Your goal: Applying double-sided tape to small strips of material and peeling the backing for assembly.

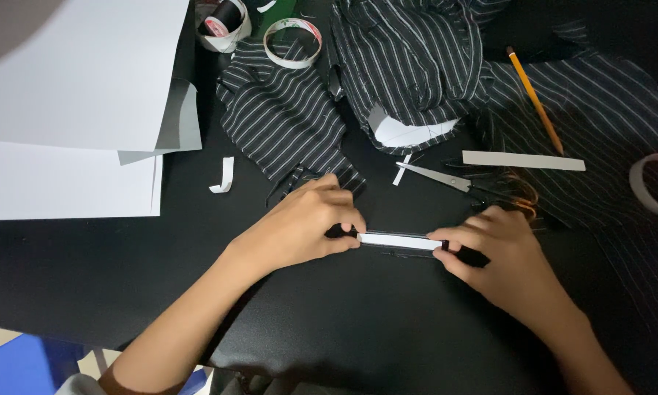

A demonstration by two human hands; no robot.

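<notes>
- We see a narrow white paper strip (399, 240) lying on a thin band of black fabric (406, 249) just below the middle of the frame, flat on the black desk (358, 322).
- Our left hand (300, 227) pinches the left end of the strip, fingers curled narrow and thumb tucked under, pressing it to the desk.
- Our right hand (501, 256) pinches the right end the same way, fingers closed on the strip and the dark band beneath.
- Just above the strip, right of centre, lie silver scissors with orange handles (457, 181), closed, partly on striped cloth.
- A long grey-white card strip (523, 161) lies beyond the scissors, and a yellow pencil (534, 99) slants above it.
- Black cloth with thin white stripes (409, 58) is heaped across the top centre and spreads to the right edge.
- Two rolls of tape (292, 42) sit at the top, left of centre; part of another roll (647, 186) shows at the right edge.
- Large white paper sheets (73, 95) fill the upper left, with a small curled white paper scrap (225, 175) near them.
</notes>
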